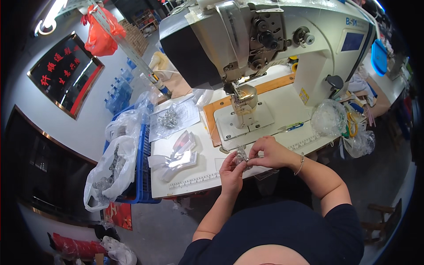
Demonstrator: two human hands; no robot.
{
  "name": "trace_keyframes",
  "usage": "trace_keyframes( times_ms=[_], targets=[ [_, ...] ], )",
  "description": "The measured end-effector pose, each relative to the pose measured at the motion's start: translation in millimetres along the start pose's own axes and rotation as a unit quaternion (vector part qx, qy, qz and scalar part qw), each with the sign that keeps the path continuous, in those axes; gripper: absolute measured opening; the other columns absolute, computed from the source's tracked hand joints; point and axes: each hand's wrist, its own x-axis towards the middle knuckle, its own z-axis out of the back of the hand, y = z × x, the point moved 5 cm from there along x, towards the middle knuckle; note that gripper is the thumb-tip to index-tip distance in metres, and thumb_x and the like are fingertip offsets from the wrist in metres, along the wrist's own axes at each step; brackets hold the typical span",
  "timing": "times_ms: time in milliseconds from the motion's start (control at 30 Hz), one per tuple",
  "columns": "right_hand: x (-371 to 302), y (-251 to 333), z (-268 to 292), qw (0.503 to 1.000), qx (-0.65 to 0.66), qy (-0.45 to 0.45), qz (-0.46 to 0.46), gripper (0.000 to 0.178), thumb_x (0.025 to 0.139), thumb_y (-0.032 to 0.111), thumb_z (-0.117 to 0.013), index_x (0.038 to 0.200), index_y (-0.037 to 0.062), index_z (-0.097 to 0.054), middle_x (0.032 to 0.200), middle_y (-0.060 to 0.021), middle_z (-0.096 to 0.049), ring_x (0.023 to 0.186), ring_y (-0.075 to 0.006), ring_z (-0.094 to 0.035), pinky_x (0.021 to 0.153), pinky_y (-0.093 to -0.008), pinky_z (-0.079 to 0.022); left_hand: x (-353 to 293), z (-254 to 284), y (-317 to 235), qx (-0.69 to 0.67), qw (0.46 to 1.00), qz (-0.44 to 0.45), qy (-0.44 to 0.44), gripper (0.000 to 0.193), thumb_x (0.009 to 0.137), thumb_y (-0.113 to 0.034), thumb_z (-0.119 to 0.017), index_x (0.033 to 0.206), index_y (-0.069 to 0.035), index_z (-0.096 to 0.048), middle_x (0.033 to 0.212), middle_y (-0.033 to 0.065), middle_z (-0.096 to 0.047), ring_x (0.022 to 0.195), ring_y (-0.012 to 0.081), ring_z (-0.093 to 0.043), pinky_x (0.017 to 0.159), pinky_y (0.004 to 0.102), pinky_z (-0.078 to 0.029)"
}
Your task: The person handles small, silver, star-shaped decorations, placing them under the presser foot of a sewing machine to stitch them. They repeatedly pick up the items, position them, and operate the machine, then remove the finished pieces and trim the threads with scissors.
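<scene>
Just below the centre of the frame, over the near edge of the desk [205, 154], the left hand [232, 173] and right hand [271, 153] both pinch a small silvery, see-through piece [240, 155], probably light, flexible and slippery, best held by its edges

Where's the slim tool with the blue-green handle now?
In the head view, the tool lies right of centre on the white table, beyond the right hand.
</scene>
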Motion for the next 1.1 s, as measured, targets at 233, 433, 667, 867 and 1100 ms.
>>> trace_keyframes(
  times_ms=[233,433,667,867,1100],
  targets=[
    [-13.8,-5.8,13.9,0.967,0.082,-0.240,-0.026,0.023,0.068,0.010,-0.075,0.084,0.0033,-0.059,0.083,-0.0091,-0.058,0.078,-0.0204,-0.056,0.073,-0.0310,-0.045,1.7,-36.4,-75.3,0.501,0.764,-0.403,0.054,0.038,0.066,0.012,-0.068,0.102,0.000,-0.061,0.082,0.0098,-0.061,0.074,0.0186,-0.060,0.065,0.0262,-0.049],
    [-18.9,5.6,-41.7,0.849,0.460,-0.247,-0.085,0.020,0.081,0.005,-0.066,0.097,-0.0042,-0.058,0.086,-0.0086,-0.063,0.083,-0.0151,-0.061,0.076,-0.0259,-0.050,-0.8,-51.6,-69.3,0.570,0.619,-0.538,0.048,0.029,0.061,0.005,-0.070,0.085,-0.007,-0.061,0.079,0.0037,-0.062,0.071,0.0189,-0.059,0.067,0.0318,-0.046],
    [-20.7,-7.1,-32.0,0.759,0.614,-0.117,-0.183,0.025,0.087,0.011,-0.059,0.106,-0.0048,-0.054,0.093,-0.0136,-0.063,0.087,-0.0217,-0.064,0.079,-0.0313,-0.053,-4.1,-52.0,-68.7,0.650,0.512,-0.550,0.117,0.017,0.065,-0.007,-0.066,0.082,-0.010,-0.066,0.085,-0.0008,-0.064,0.076,0.0147,-0.057,0.075,0.0330,-0.038],
    [-20.4,-17.3,-36.1,0.704,0.680,-0.072,-0.194,0.023,0.085,0.015,-0.063,0.101,0.0013,-0.056,0.093,-0.0070,-0.062,0.089,-0.0178,-0.061,0.081,-0.0292,-0.050,-2.5,-56.6,-67.9,0.686,0.433,-0.552,0.190,0.020,0.064,-0.010,-0.064,0.084,-0.012,-0.067,0.088,-0.0025,-0.064,0.070,0.0116,-0.054,0.075,0.0340,-0.035],
    [-24.3,-44.8,-62.1,0.757,0.553,-0.224,-0.265,0.013,0.080,0.012,-0.069,0.083,0.0047,-0.058,0.073,-0.0008,-0.060,0.064,-0.0070,-0.055,0.056,-0.0200,-0.043,-4.4,-56.0,-41.8,0.716,0.360,-0.543,0.253,0.018,0.068,-0.014,-0.061,0.085,-0.013,-0.067,0.094,-0.0022,-0.062,0.069,0.0084,-0.053,0.076,0.0358,-0.034]
  ],
)
